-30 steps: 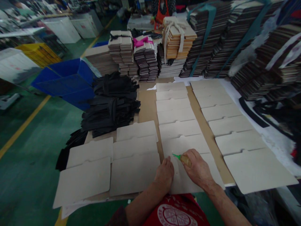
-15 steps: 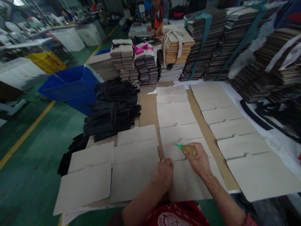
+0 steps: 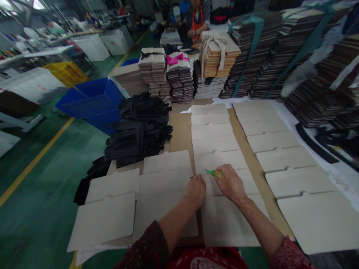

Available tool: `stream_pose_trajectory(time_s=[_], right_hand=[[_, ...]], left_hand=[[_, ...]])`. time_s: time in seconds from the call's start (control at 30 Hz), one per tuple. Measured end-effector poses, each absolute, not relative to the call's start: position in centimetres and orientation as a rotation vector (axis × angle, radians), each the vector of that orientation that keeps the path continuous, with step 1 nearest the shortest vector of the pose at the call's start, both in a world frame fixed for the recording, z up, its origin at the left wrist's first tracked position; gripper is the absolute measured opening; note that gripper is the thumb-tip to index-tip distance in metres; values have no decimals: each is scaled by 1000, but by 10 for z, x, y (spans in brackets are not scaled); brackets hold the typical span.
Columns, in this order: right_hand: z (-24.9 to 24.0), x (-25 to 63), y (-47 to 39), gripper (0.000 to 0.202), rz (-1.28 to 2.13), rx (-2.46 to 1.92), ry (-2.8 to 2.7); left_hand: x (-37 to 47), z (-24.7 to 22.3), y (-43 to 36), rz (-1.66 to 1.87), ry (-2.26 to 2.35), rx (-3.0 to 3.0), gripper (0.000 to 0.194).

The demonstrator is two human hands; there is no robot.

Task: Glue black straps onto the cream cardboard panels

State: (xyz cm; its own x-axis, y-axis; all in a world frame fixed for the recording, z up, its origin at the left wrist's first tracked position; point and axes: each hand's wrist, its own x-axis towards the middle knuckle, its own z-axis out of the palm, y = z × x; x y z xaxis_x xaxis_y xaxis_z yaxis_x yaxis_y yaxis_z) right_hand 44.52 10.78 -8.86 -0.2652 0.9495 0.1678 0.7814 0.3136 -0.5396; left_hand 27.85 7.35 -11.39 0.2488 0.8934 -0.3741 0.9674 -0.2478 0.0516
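My right hand (image 3: 230, 182) is wrapped round a small squeeze bottle (image 3: 218, 175) of yellowish-brown liquid. Its thin green nozzle points left, over a beige cardboard panel (image 3: 232, 179) in the middle column. Close beside the nozzle, my left hand (image 3: 197, 191) rests with curled fingers at the left edge of that column. Whether those fingers pinch anything is hidden. Below both hands lies the nearest panel (image 3: 230, 220) of the column. Overlapping panels (image 3: 165, 213) lie to the left, and another overlapping column (image 3: 319, 220) runs along the right.
Bundled black strips (image 3: 137, 134) lie at the table's left, near a blue bin (image 3: 92, 99). Tied stacks of board (image 3: 179, 80) and taller strapped stacks (image 3: 252, 56) line the back. A curved black strip (image 3: 315, 144) lies right. Another person (image 3: 198, 24) stands beyond the stacks.
My left hand has moved forward along the column's edge. The bottle in my right hand has shifted a little left, nearer to it. The whole view has shifted slightly.
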Motion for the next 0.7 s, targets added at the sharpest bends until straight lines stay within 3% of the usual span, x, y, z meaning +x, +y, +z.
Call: stream_pose_trajectory(time_s=[0.3, 0.7], right_hand=[[-74, 439, 121, 17, 347, -1560, -2332], [-91, 443, 118, 15, 676, -1541, -2007]], left_hand=[[281, -111, 77, -407, 1728, 2222, 34], [283, -106, 77, -413, 1734, 2214, 32]])
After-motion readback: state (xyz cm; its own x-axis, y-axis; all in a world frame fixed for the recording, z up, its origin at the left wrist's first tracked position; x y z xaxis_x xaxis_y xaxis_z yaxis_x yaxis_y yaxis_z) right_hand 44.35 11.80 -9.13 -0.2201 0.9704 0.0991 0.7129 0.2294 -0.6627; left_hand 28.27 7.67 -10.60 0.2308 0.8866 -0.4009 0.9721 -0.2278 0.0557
